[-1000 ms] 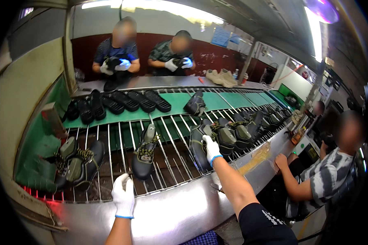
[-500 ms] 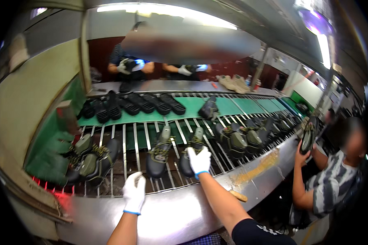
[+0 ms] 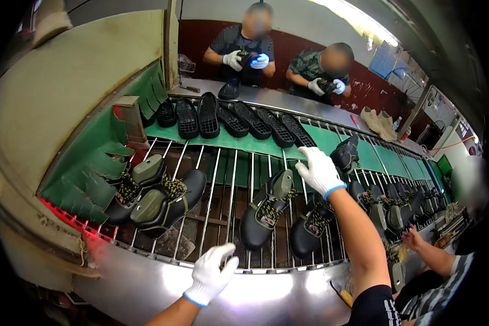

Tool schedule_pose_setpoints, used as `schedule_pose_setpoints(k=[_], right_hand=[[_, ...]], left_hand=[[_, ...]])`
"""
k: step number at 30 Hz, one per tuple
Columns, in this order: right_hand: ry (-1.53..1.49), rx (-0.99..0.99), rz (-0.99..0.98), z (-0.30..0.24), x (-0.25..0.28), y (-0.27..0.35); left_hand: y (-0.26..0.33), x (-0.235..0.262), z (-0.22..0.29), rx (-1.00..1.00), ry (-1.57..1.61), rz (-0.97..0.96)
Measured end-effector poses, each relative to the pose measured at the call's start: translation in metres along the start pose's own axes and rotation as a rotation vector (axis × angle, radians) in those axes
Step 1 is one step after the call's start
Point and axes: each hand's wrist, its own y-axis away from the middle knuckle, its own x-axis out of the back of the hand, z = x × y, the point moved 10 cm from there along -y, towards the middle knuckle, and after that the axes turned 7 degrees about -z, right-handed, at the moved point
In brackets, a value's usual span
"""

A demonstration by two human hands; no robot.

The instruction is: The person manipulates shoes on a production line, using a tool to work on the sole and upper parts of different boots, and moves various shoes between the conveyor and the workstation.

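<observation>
My right hand (image 3: 319,171), in a white glove with a blue cuff, reaches over the rack with its fingers extended, holding nothing. It hovers by the heel end of a black lace-up shoe (image 3: 305,236) and partly hides it. Left of that lies another black shoe (image 3: 255,231) with yellow-green laces and a grey-green last in its opening. Close to the metal front edge, my gloved left hand (image 3: 212,274) is empty, thumb and fingers apart. Beyond my right hand, black shoe soles (image 3: 281,130) line a green belt (image 3: 239,142), and a single dark shoe (image 3: 345,154) stands there.
Two lasted shoes (image 3: 165,204) lie at left before a slit green curtain (image 3: 84,179). Several more shoes (image 3: 388,206) fill the rack's right side. Two co-workers (image 3: 244,51) handle shoes across the line; another person's arm (image 3: 432,255) reaches in at right. A wooden-handled tool (image 3: 343,296) lies on the front ledge.
My right hand has left the right-hand shoe and moved farther out, toward the soles. My left hand's thumb and fingers have spread. The view has turned and tilted.
</observation>
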Motion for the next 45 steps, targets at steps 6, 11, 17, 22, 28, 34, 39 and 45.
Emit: schedule_pose_setpoints(k=[6,11,17,22,28,34,39,45], right_hand=[[0.182,-0.101,-0.389,0.081,-0.109,-0.074],[0.146,-0.246,-0.199,0.14,-0.105,-0.12],[-0.171,-0.565,-0.191,0.188,-0.148,-0.135],[-0.244,-0.291,-0.305,0.172,-0.12,-0.115],[-0.156,0.006,-0.154,0.143,-0.097,-0.148],[0.032,0.195,-0.124,0.06,-0.14,-0.196],[0.11,0.105,-0.196,0.071,-0.143,-0.213],[-0.347,-0.146,0.266,0.104,-0.06,-0.239]], left_hand=[[-0.004,0.011,0.013,-0.083,-0.15,0.088],[-0.005,0.0,0.003,0.095,-0.245,-0.061],[-0.016,-0.007,0.002,0.119,-0.389,-0.119],[-0.029,-0.007,0.011,0.07,-0.432,-0.133],[-0.041,-0.009,0.011,0.112,-0.483,-0.216],[-0.048,-0.004,0.008,0.138,-0.462,-0.234],[-0.056,0.008,0.015,0.111,-0.395,-0.17],[-0.05,0.018,0.017,0.063,-0.369,-0.108]])
